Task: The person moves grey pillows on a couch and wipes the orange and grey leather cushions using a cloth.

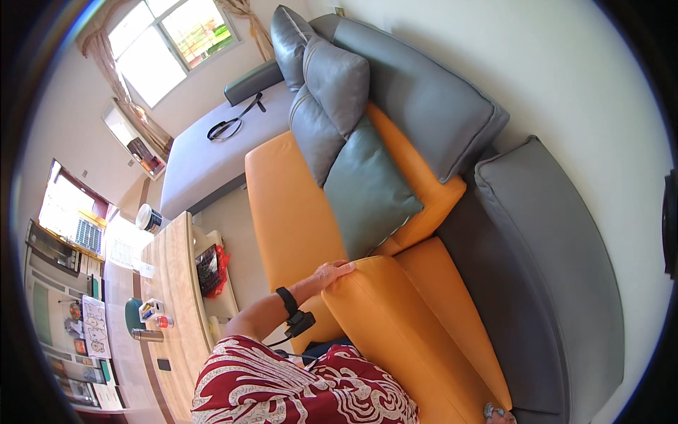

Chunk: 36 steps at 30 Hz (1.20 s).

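My left hand [333, 273] grips the upper corner of an orange leather sofa cushion [392, 312], which appears tilted up from the seat. A black strap with a small device [300, 323] circles that wrist. At the bottom edge, my right hand [506, 418] shows only in part. It holds a crumpled grey-blue cloth [492, 410] against the far end of the same cushion. Behind the raised cushion lies another orange sofa surface [445, 281]. A green-grey pillow [371, 191] leans just beyond my left hand, with several grey pillows [339, 79] piled past it.
Grey backrests [551, 254] line the wall on the right. On the pale chaise seat [190, 159] lies a black strap [228, 127]. To the left, a wooden-topped table [180, 286] bears a steel flask [147, 335], a pen holder [151, 310] and a white tub [148, 218].
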Tool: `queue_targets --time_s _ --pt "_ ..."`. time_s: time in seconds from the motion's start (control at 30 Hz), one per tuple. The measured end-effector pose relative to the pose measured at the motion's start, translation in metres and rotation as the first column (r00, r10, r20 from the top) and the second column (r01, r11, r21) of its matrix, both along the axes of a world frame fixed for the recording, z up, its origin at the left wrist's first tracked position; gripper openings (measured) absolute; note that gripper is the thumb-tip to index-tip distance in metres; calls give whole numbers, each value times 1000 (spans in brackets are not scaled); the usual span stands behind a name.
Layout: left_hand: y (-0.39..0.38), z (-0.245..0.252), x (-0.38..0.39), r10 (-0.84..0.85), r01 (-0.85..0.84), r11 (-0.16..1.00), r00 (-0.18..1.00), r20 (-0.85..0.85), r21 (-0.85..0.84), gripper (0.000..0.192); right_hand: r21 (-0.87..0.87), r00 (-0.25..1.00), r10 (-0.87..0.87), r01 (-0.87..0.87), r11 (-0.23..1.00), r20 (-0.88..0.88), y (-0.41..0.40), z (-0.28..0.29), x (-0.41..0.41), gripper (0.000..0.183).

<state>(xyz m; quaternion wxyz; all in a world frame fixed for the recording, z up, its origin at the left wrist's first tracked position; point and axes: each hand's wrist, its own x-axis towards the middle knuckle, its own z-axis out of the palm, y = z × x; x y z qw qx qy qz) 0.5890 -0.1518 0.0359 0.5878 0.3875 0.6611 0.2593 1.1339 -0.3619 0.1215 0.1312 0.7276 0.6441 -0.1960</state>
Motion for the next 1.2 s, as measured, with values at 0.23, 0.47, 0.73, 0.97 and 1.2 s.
queue_targets --time_s 0.23,0.47,0.73,0.97,1.2 --pt "0 14 7 -17 13 999 997 -76 -50 57 378 891 21 -214 901 454 -40 31 -92 37" --pt "19 6 24 89 -108 991 975 -205 -84 44 661 933 -277 60 748 229 -90 21 -103 29" --pt "42 22 8 29 15 984 970 241 -178 49 751 528 -846 527 397 76 -161 -32 2 40" --pt "25 63 41 -438 427 752 893 -102 502 43 145 64 -530 983 -113 -845 -208 -114 -29 39" --pt "57 34 16 -323 287 945 899 297 158 38 -372 -405 -202 910 -186 -892 -159 -92 -75 73"
